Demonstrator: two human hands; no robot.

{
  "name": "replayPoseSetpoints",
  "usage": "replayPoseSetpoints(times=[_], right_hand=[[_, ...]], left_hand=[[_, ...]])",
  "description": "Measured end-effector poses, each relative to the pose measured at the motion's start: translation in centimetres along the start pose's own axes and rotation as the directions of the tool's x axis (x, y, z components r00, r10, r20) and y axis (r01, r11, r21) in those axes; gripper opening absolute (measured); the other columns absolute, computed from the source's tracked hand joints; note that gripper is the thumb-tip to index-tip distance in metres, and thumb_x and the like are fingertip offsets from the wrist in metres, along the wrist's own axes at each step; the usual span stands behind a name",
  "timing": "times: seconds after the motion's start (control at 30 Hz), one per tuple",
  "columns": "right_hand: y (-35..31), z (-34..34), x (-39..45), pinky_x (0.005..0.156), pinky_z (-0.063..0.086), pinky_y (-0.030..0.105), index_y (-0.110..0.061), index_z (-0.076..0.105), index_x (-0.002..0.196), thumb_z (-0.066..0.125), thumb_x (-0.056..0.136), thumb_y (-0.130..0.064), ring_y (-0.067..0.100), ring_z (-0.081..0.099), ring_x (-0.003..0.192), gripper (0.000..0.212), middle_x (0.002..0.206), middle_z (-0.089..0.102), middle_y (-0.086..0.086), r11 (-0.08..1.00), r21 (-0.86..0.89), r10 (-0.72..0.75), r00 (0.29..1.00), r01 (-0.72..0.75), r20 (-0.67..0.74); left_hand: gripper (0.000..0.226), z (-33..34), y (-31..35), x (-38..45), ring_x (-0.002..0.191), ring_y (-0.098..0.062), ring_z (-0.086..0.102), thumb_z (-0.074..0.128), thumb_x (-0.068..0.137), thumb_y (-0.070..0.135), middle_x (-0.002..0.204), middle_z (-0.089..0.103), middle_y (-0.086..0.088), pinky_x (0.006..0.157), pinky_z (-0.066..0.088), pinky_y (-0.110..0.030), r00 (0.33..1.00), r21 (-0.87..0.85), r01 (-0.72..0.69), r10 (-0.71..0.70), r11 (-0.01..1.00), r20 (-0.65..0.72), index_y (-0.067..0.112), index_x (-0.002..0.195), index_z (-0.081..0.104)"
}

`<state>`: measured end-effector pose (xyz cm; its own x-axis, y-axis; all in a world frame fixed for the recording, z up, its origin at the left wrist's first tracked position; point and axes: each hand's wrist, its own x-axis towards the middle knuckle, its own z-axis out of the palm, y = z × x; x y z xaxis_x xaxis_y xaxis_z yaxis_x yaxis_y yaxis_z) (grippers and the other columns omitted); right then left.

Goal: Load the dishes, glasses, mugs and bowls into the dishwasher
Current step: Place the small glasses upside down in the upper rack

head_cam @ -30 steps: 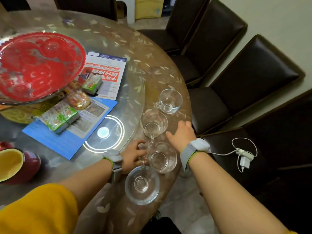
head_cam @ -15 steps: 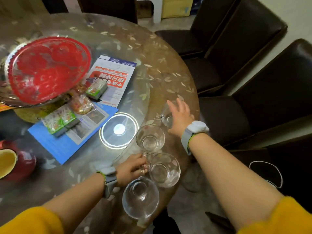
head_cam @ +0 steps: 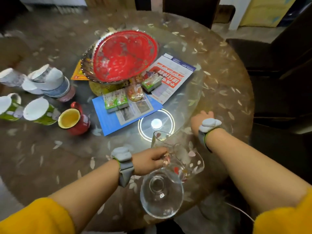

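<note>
The left hand (head_cam: 148,160) has its fingers (head_cam: 164,160) clamped on the handles of three glass cups (head_cam: 162,191), bunched below and beside them. Thin, slippery and fragile, they may clink. The right hand (head_cam: 201,118) reaches over the table (head_cam: 50,157); its fingers are hidden.

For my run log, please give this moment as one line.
left hand: grips glass cups by handles | right hand: reaching on table, grasp hidden | mugs: still on table

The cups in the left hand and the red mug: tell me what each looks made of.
Cups held by the left hand: clear glass, glossy; the table shows through them and their rims catch highlights. Clear plastic cannot be ruled out.
Red mug: probably glazed ceramic; opaque, thick-walled, shiny red outside, yellow inside.
</note>
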<state>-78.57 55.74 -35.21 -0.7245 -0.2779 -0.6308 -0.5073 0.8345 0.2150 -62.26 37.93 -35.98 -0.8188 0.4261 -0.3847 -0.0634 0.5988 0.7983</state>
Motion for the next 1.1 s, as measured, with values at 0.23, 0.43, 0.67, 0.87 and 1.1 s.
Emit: replayPoseSetpoints(times=[0.23, 0.43, 0.67, 0.87, 1.1], right_hand=[[-2.3, -7.1, -4.8, 0.101, 0.042, 0.034, -0.007, 0.058, 0.125, 0.05, 0.098, -0.021, 0.027, 0.054, 0.122, 0.032, 0.131, 0.057, 0.009, 0.999, 0.007, -0.033, 0.999, 0.033, -0.031], [-11.1, -14.9, -11.9, 0.079, 0.046, 0.029, -0.001, 0.064, 0.109, 0.052, 0.092, -0.009, 0.03, 0.06, 0.095, 0.022, 0.098, 0.061, 0.01, 0.995, -0.032, -0.103, 0.926, 0.098, -0.362], [-34.9, -19.9, -18.5, 0.054, 0.044, 0.024, -0.008, 0.059, 0.062, 0.073, 0.077, -0.014, 0.024, 0.069, 0.075, 0.023, 0.08, 0.069, 0.013, 0.889, -0.177, -0.41, 0.563, 0.421, -0.718], [-59.2, -19.6, -24.8, 0.068, 0.036, 0.033, -0.015, 0.059, 0.089, 0.043, 0.094, -0.01, 0.032, 0.061, 0.099, 0.017, 0.105, 0.064, 0.011, 0.828, -0.145, -0.466, 0.521, 0.542, -0.715], [-84.4, -18.3, -30.8, 0.067, 0.046, 0.035, -0.01, 0.065, 0.097, 0.053, 0.09, -0.018, 0.033, 0.063, 0.091, 0.016, 0.11, 0.057, 0.007, 0.612, -0.257, -0.671, 0.319, 0.748, -0.669]], left_hand=[[0.013, -1.4, 0.6, -6.1, 0.075, 0.002, 0.045, 0.052, 0.098, 0.021, 0.081, 0.049, 0.008, 0.074, 0.041, -0.017, 0.991, -0.236, 0.015, -0.045, 0.972, -0.124, 0.009, 0.093, 0.052], [0.013, -3.4, -1.0, -15.8, 0.072, 0.004, 0.042, 0.051, 0.096, 0.02, 0.079, 0.046, 0.009, 0.073, 0.038, -0.015, 0.953, -0.425, 0.008, -0.136, 0.905, -0.272, 0.014, 0.085, 0.049], [0.015, -5.3, -7.7, -33.3, 0.068, 0.008, 0.056, 0.047, 0.097, -0.001, 0.077, 0.062, 0.013, 0.068, 0.047, -0.012, 0.774, -0.63, 0.014, -0.407, 0.776, -0.485, 0.01, 0.094, 0.057], [0.014, -4.1, -19.0, -49.9, 0.079, -0.015, 0.054, 0.06, 0.082, 0.025, 0.084, 0.061, -0.009, 0.076, 0.047, -0.042, 0.566, -0.699, 0.111, -0.623, 0.706, -0.54, 0.011, 0.084, 0.063], [0.022, -5.3, -31.5, -66.5, 0.094, -0.025, 0.053, 0.043, 0.099, 0.012, 0.119, 0.059, -0.026, 0.071, 0.032, -0.023, 0.279, -0.767, 0.357, -0.845, 0.533, -0.457, -0.001, 0.108, 0.059]])
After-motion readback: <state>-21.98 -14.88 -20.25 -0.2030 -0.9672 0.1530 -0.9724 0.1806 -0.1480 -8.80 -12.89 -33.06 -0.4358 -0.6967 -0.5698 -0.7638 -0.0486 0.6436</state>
